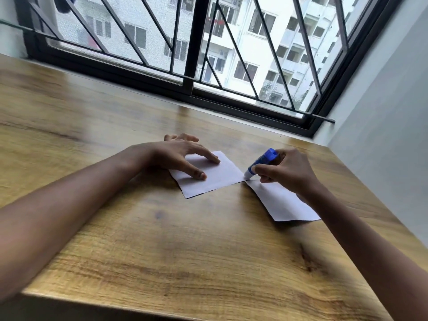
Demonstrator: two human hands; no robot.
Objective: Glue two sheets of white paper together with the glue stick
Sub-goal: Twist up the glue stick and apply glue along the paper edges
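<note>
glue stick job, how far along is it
Done: both sheets lie flat on the wooden table, and the glue stick is uncapped. In hand: the left hand pins the left sheet while the right hand tilts the stick's tip down at that sheet's right corner. Whether any glue is already spread cannot be told. Left: pressing the right sheet on; they only meet at a corner.

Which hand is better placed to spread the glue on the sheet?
Right hand: it grips the blue glue stick, tip at the left sheet's corner. Left hand presses that sheet flat.
</note>
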